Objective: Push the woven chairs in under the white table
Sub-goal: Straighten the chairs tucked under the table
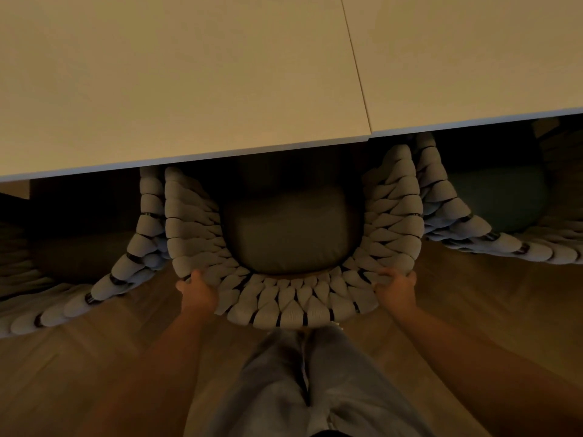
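Left hand (197,291) and right hand (396,287) each gripped the middle woven chair (293,305) backrest; neighbouring chairs (132,263) flanked it, seat cushion (293,231) partly beneath the white table (189,89)

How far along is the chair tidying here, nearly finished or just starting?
Looks well along. The left chair and right chair already sit partly under the white table. In hand: the left hand and right hand grip the middle chair's woven back, its seat cushion partly under the edge. Left: perhaps a final push; other chairs are out of view.
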### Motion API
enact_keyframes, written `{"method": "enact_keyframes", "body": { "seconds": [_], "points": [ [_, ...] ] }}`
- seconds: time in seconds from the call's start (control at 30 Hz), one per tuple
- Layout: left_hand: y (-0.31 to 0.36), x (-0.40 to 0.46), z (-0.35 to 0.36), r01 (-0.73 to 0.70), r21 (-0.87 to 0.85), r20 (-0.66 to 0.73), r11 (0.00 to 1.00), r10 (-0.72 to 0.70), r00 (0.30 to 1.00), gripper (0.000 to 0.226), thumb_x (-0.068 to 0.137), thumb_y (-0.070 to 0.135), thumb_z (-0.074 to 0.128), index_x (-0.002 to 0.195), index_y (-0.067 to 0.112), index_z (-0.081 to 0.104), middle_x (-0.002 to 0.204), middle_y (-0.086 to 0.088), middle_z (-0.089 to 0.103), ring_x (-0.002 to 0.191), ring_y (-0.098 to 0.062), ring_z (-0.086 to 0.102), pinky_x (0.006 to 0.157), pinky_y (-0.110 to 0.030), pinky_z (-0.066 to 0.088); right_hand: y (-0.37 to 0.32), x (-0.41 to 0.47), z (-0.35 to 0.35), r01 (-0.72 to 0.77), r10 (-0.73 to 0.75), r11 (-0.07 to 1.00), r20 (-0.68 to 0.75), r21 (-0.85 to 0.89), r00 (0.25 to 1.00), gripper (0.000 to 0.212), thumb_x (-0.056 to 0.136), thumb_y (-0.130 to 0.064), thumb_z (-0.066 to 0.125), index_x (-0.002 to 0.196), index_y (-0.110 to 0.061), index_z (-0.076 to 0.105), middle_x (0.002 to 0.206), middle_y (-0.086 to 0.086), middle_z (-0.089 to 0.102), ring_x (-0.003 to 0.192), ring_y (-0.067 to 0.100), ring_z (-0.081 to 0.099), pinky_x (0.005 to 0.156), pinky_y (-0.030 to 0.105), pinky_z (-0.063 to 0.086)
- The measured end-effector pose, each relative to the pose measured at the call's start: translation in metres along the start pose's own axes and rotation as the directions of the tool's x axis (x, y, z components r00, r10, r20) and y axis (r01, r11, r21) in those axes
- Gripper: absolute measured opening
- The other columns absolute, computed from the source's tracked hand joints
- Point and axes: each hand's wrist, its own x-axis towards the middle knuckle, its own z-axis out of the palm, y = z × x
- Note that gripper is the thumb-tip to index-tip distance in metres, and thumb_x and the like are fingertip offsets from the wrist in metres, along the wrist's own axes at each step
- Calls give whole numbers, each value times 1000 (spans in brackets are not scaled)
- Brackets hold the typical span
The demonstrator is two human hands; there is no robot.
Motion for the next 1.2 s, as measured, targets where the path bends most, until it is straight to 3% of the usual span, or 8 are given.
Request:
{"method": "enact_keyframes", "body": {
  "seconds": [0.2,0.37,0.63,0.7,0.8,0.87,1.0,1.2],
  "points": [
    [11,3,6,1,-4,-29,1000,-1,1000,32,93,-2,47,125,-8,43,131,-35,35,113,-41,37,83,-35,30,-1,11,-8,-3,3,1000,-29,5,1000,29,89,-7,60,117,-14,61,153,21,10,128,41,40,87,39,51],
    [22,-4,10,-12,-40,-19,999,11,1000,38,95,3,48,132,-3,40,135,-30,29,116,-40,34,91,-38,35,-7,19,-20,-10,10,1000,-44,-2,999,27,91,-9,59,117,-13,62,151,20,16,116,39,47,85,37,47],
    [8,-1,5,28,-11,18,1000,-28,999,34,95,4,47,128,-3,40,137,-29,25,118,-40,32,95,-42,37,6,9,-11,68,-68,997,13,-33,998,45,91,-15,62,133,-12,50,155,26,11,141,41,17,99,39,41],
    [9,-3,3,34,-40,23,999,-33,999,40,95,12,51,132,3,40,142,-27,21,121,-41,31,99,-44,36,3,4,-14,70,-70,997,7,-36,998,58,90,-20,64,142,-15,39,158,22,1,140,40,20,102,39,38],
    [18,-13,-1,74,-77,-61,994,-79,995,56,93,33,59,142,15,38,155,-20,6,138,-44,17,111,-48,27,-13,-2,-18,177,-191,976,-109,-128,975,73,89,-32,66,149,-21,27,159,12,-16,146,37,3,114,48,25],
    [27,-23,-6,-60,-61,-158,996,50,986,64,93,43,57,147,19,33,159,-18,0,145,-39,3,117,-50,17,-30,-5,-19,333,-362,923,-134,-194,923,74,88,-37,66,150,-22,26,160,10,-11,147,31,-4,117,51,18],
    [45,-45,-20,-341,48,-285,939,340,896,69,93,52,50,151,23,25,161,-9,8,148,-29,1,119,-49,9,-65,-8,-19,525,-548,824,-64,-211,834,80,86,-45,66,151,-25,23,162,2,-5,148,24,-4,119,48,12],
    [35,-70,-57,-465,-6,-413,885,421,807,74,92,59,45,152,21,23,158,-2,23,148,-20,10,119,-46,18,-101,-30,-14,683,-682,723,49,-106,730,80,85,-42,68,150,-27,24,162,-3,-2,148,20,-5,118,48,15]
  ]
}}
